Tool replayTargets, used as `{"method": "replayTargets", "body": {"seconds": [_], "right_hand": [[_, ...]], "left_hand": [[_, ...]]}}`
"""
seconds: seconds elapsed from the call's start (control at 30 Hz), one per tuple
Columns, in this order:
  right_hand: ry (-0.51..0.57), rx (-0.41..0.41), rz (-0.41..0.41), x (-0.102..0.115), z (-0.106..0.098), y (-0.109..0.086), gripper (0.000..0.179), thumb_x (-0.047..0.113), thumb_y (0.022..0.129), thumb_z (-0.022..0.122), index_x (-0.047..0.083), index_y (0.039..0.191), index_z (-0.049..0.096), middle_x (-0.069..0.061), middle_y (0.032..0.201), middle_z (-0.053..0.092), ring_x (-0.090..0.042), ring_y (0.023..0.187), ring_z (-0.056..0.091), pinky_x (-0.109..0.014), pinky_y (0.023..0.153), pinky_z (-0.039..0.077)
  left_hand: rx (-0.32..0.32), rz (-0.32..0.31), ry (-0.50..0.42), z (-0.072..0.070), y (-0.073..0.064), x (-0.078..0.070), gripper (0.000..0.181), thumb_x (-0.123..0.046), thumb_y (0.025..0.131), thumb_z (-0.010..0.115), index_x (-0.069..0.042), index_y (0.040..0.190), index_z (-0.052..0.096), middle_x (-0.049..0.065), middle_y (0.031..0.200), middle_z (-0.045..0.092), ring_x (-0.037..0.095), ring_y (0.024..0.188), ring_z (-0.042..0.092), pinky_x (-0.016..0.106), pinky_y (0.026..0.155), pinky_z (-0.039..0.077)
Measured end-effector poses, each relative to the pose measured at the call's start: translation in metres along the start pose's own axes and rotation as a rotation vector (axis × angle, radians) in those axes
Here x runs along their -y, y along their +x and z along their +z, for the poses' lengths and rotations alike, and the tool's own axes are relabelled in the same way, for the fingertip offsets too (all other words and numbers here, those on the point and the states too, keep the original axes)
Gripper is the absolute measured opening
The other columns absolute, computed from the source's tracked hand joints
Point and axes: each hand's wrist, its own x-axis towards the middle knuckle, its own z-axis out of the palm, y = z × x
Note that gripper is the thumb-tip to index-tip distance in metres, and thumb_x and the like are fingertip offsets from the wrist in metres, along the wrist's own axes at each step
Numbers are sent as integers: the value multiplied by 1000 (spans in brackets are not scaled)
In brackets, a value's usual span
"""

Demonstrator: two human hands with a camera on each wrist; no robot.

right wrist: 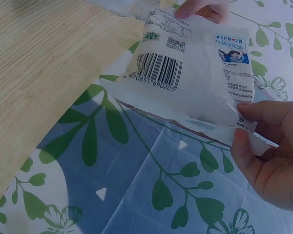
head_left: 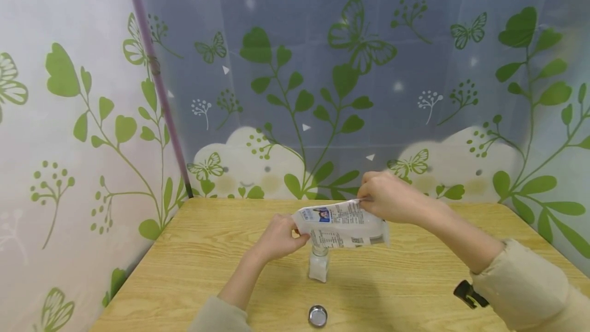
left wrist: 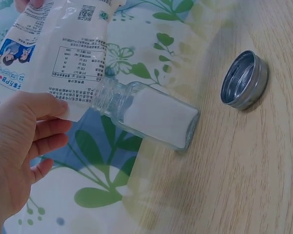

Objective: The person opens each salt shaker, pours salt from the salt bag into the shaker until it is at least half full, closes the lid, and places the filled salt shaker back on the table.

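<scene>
A white printed plastic bag is held tilted above the wooden table, its right end raised. My left hand pinches the bag's lower corner by the jar mouth. The raised end is pinched between thumb and fingers of my right hand; a barcode shows on the bag in the right wrist view. Under the lower corner stands a small clear glass jar, largely filled with white powder, upright on the table. The bag's corner meets or covers the jar's threaded mouth. A silver metal lid lies nearer me, hollow side up.
The wooden table ends at a printed curtain at the back, with another curtain along the left. A black buckle or strap shows beside my right sleeve.
</scene>
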Motion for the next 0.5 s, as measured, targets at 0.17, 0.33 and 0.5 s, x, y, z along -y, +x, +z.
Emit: {"method": "replayTargets", "body": {"seconds": [0.17, 0.33, 0.5], "right_hand": [[-7, -18, -24, 2, 0, 1, 10, -2, 79, 64, 4, 81, 71, 3, 75, 53, -9, 68, 51, -22, 62, 48], [-21, -22, -23, 3, 0, 4, 9, -2, 78, 65, 5, 79, 71, 2, 76, 54, -11, 69, 52, -23, 62, 48], [-25, -19, -17, 3, 0, 5, 9, -2, 78, 65, 5, 79, 71, 2, 77, 55, -12, 71, 53, -24, 63, 49]], "left_hand": [[-4, 13, -21, 0, 0, 0, 24, -12, 80, 67, -11, 104, 68, -1, 90, 69, 14, 73, 58, 28, 71, 42], [-2, -1, -71, 1, -1, 1, 25, -9, 80, 67, -9, 105, 67, 1, 92, 69, 13, 73, 58, 22, 66, 45], [2, -15, -85, 1, -1, 0, 25, -8, 80, 67, -8, 105, 67, 1, 92, 69, 11, 73, 57, 22, 65, 45]]}}
